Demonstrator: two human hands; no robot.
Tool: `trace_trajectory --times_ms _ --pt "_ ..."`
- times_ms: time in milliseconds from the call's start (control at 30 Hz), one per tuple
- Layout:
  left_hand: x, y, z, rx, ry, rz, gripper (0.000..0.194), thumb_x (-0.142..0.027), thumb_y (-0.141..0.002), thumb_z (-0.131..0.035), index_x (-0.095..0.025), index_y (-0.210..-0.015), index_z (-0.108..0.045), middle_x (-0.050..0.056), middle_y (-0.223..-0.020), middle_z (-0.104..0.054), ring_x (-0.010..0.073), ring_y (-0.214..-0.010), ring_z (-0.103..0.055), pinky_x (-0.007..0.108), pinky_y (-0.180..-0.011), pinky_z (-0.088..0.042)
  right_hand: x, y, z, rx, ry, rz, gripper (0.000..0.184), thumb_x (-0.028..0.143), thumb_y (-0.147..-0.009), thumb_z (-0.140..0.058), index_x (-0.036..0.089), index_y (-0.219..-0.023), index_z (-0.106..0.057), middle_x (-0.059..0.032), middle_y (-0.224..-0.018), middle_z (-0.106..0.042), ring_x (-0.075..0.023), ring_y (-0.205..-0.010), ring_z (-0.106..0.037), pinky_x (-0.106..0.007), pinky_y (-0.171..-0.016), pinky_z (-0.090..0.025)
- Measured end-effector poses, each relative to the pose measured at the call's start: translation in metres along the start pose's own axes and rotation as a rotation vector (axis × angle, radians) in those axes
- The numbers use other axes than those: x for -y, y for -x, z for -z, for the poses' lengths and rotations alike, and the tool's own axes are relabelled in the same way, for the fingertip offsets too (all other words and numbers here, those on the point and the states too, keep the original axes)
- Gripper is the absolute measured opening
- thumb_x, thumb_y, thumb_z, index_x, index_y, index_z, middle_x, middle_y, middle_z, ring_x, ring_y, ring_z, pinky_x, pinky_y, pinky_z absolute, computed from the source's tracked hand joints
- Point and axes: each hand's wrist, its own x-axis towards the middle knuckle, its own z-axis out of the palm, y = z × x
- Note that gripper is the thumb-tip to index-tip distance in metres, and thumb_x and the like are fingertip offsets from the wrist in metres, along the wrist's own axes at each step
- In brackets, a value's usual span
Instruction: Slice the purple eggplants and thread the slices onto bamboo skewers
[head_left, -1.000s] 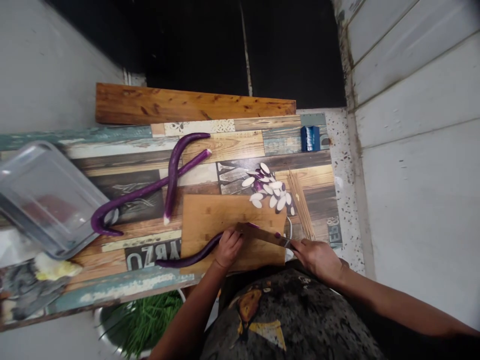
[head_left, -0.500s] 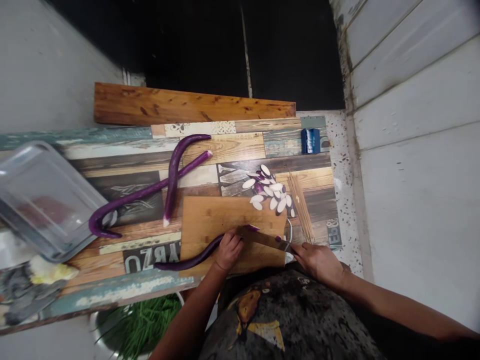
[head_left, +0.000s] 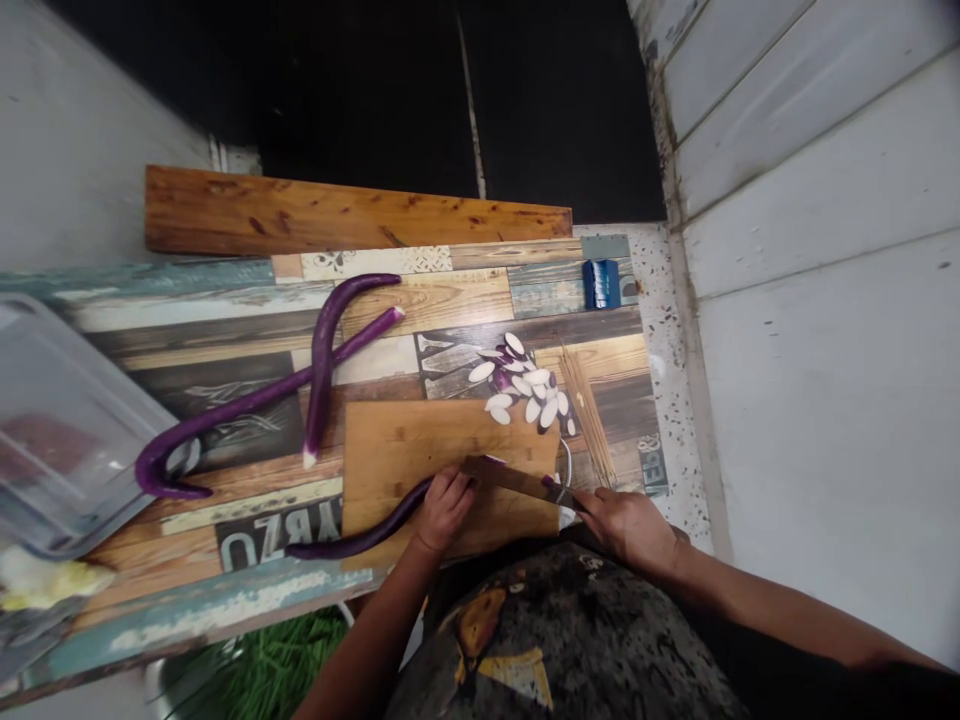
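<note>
My left hand [head_left: 447, 508] is closed around the right end of a long purple eggplant [head_left: 367, 538], whose tail runs left past the edge of the wooden cutting board [head_left: 405, 440]. In my right hand [head_left: 626, 525] is the handle of a knife [head_left: 517, 480]. Its blade lies across the board against the eggplant's cut end, close to my left fingertips. A purple-edged piece shows just behind the blade, partly hidden. Beyond the board's far right corner lies a loose pile of oval eggplant slices [head_left: 525, 382], white inside with purple skin.
Two whole eggplants [head_left: 322, 350] lie crossed left of the board. Thin wooden skewers [head_left: 587, 415] lie right of the slices, with a blue box [head_left: 601, 284] behind. A clear plastic tray [head_left: 82, 450] stands far left. Below the table edge, a bowl holds green leafy stalks [head_left: 289, 660].
The whole view has shifted, so the table things appear further left. Both hands keep their grips, and the knife stays at the eggplant's cut end with little visible change.
</note>
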Motion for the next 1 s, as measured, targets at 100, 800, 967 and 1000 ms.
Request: trace_trajectory --times_ms 100,800,967,1000 --pt "0.0 -0.001 0.001 0.01 0.007 0.0 0.018 -0.012 -0.088 -0.043 -0.015 -0.099 -0.057 0.009 -0.095 -0.061 0.0217 -0.104 -0.052 0.038 -0.081 -0.047 0.0 0.0 0.001 0.008 -0.01 0.005 0.03 0.031 -0.095 -0.036 0.018 -0.107 -0.06 -0.0061 -0.08 -0.066 -0.0161 -0.067 -0.062 -0.024 -0.053 -0.034" --pt "-0.003 -0.008 0.004 0.019 0.051 0.036 0.034 -0.013 -0.09 -0.039 -0.017 -0.121 -0.051 0.011 -0.107 -0.061 0.0206 -0.108 -0.049 0.037 -0.086 -0.045 0.016 -0.049 -0.009 0.033 -0.061 -0.007 0.037 0.037 -0.096 -0.031 0.017 -0.101 -0.061 -0.0085 -0.088 -0.067 -0.0175 -0.077 -0.064 -0.024 -0.062 -0.041" --pt "-0.004 -0.009 0.004 0.024 0.035 0.025 0.034 -0.012 -0.09 -0.039 -0.015 -0.12 -0.052 0.012 -0.106 -0.062 0.0204 -0.106 -0.051 0.036 -0.084 -0.045 0.023 -0.057 -0.009 -0.087 -0.118 -0.03 0.037 0.037 -0.097 -0.029 0.019 -0.108 -0.059 -0.0064 -0.088 -0.067 -0.0172 -0.079 -0.064 -0.024 -0.066 -0.041" --pt "-0.004 -0.009 0.004 0.014 0.026 0.021 0.032 -0.011 -0.089 -0.04 -0.015 -0.118 -0.054 0.012 -0.106 -0.062 0.0208 -0.104 -0.052 0.036 -0.083 -0.046 0.021 -0.051 -0.007 -0.09 -0.111 -0.025 0.036 0.037 -0.097 -0.03 0.019 -0.107 -0.059 -0.0065 -0.088 -0.067 -0.0172 -0.078 -0.064 -0.024 -0.065 -0.041"
